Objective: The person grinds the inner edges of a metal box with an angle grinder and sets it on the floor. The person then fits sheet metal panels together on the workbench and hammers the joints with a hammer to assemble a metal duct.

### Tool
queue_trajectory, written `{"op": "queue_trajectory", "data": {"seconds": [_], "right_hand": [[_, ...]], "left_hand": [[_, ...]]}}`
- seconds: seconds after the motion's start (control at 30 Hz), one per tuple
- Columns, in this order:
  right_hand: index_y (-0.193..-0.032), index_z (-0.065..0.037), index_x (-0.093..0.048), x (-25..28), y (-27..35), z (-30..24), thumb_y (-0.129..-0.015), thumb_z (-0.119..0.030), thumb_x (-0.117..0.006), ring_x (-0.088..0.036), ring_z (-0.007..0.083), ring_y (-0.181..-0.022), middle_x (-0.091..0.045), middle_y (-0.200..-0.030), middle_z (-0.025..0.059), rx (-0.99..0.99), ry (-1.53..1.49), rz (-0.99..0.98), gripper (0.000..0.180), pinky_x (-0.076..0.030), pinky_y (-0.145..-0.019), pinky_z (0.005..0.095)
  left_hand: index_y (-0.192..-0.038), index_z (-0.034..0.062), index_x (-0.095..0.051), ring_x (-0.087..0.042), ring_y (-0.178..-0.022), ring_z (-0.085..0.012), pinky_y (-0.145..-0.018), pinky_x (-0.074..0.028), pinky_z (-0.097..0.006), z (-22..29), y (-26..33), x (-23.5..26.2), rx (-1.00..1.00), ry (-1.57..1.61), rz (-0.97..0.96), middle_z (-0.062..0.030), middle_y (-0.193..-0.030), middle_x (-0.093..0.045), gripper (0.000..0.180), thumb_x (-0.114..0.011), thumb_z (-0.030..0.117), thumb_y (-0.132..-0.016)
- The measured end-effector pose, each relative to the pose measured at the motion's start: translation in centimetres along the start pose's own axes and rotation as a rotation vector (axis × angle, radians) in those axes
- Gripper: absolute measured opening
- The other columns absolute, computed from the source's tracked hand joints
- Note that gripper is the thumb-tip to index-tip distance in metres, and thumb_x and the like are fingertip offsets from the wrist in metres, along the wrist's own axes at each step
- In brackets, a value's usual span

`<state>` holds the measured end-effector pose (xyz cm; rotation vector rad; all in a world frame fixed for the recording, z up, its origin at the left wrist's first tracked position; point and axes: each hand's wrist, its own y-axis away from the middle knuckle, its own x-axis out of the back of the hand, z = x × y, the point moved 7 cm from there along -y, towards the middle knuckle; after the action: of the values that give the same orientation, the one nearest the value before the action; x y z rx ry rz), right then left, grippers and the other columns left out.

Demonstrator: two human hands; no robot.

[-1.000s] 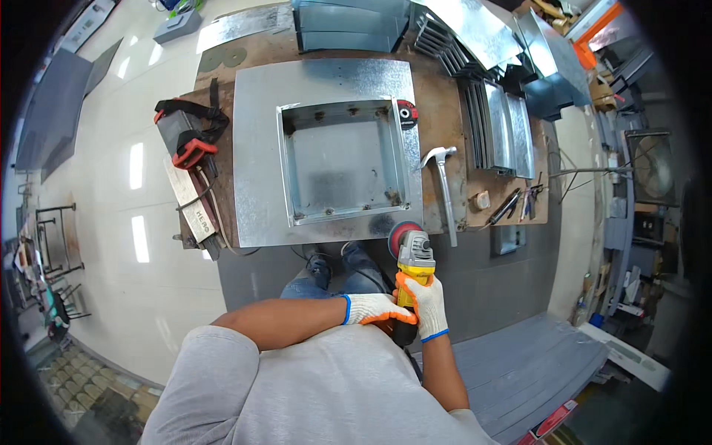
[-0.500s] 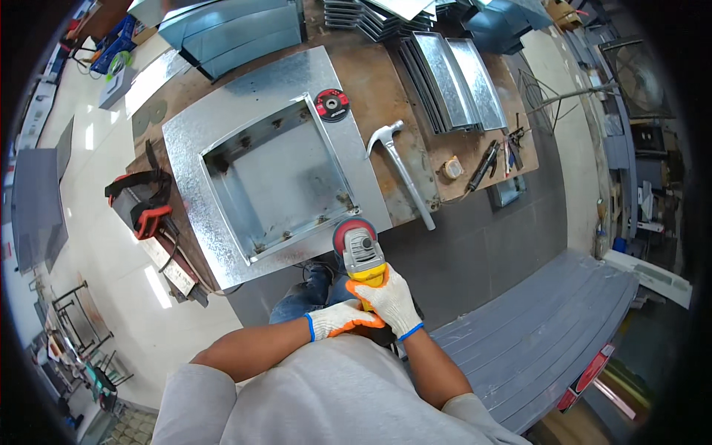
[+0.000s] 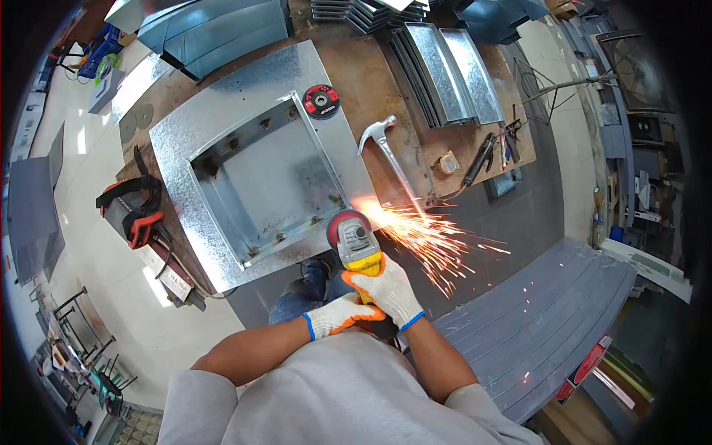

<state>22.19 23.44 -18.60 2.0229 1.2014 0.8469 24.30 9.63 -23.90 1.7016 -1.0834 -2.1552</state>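
Both my gloved hands are closed around a yellow and grey angle grinder (image 3: 357, 243) with a red disc. My right hand (image 3: 387, 289) grips its yellow body, thumb across the front. Lower down, my left hand (image 3: 343, 315) wraps the rear of the tool. The disc meets the near right corner of a galvanized sheet-metal panel (image 3: 174, 159) that has a shallow rectangular box (image 3: 271, 185) set in it. Orange sparks (image 3: 415, 237) spray from there to the right. Dark weld marks dot the box's inner edges. The exact contact point is hidden behind the disc.
A red and black disc (image 3: 321, 101) lies on the panel. To its right are a claw hammer (image 3: 386, 152), a tape measure (image 3: 447, 163) and bent metal channels (image 3: 439, 74). A welding mask (image 3: 133, 211) sits at the table's left edge. Grey sheets (image 3: 519, 326) lie at right.
Sparks have appeared where there were none, streaming right from the disc. The grinder has shifted slightly left and up in the picture against the panel's corner. Both hands keep their grip.
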Motion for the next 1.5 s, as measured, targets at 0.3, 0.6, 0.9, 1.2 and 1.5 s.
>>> {"op": "queue_trajectory", "data": {"seconds": [0.3,0.6,0.9,1.2,1.5], "right_hand": [[-0.116,-0.002,-0.069,0.6,-0.4,1.1,-0.078,-0.029,-0.093,-0.072,0.0207,-0.083,-0.078,-0.102,0.0106,0.034,-0.133,-0.049,0.052,-0.058,-0.076,0.0325],[-0.116,-0.003,-0.069,0.6,0.4,0.0,-0.079,-0.034,-0.091,-0.071,0.0216,-0.083,-0.077,-0.101,0.0103,-0.001,0.066,-0.042,0.053,-0.057,-0.077,0.0319],[-0.119,-0.002,-0.069,0.4,0.4,-1.5,-0.079,-0.025,-0.093,-0.070,0.0162,-0.085,-0.077,-0.105,0.0087,-0.064,0.147,-0.051,0.052,-0.056,-0.076,0.0299],[-0.115,-0.002,-0.068,0.5,0.1,0.0,-0.079,-0.034,-0.090,-0.070,0.0196,-0.081,-0.077,-0.101,0.0101,-0.027,0.028,-0.073,0.053,-0.056,-0.074,0.0313],[-0.116,0.000,-0.069,1.0,0.2,0.3,-0.079,-0.029,-0.091,-0.071,0.0187,-0.083,-0.077,-0.101,0.0110,-0.042,-0.032,-0.077,0.052,-0.057,-0.074,0.0305]], "left_hand": [[-0.138,-0.0013,-0.064,-0.072,-0.111,-0.0235,-0.099,-0.058,-0.032,0.6,0.1,-1.4,-0.068,-0.025,-0.004,-0.0145,-0.125,-0.073,0.050,-0.078,0.005,-0.091],[-0.134,0.0003,-0.066,-0.070,-0.111,-0.0205,-0.096,-0.056,-0.029,0.1,0.1,-1.7,-0.010,-0.007,-0.037,-0.0148,-0.124,-0.072,0.046,-0.078,0.006,-0.091],[-0.134,0.0003,-0.066,-0.071,-0.108,-0.0197,-0.094,-0.056,-0.029,1.0,0.8,-2.5,0.031,0.053,-0.074,-0.0145,-0.124,-0.072,0.044,-0.077,0.007,-0.092],[-0.137,-0.0010,-0.064,-0.072,-0.110,-0.0220,-0.097,-0.057,-0.032,0.5,0.5,-2.5,-0.031,0.029,-0.035,-0.0159,-0.126,-0.072,0.046,-0.075,0.006,-0.093],[-0.138,-0.0007,-0.064,-0.075,-0.105,-0.0263,-0.091,-0.063,-0.037,0.6,0.5,-2.8,-0.036,0.013,-0.051,-0.0179,-0.125,-0.074,0.047,-0.079,0.009,-0.095]]}}
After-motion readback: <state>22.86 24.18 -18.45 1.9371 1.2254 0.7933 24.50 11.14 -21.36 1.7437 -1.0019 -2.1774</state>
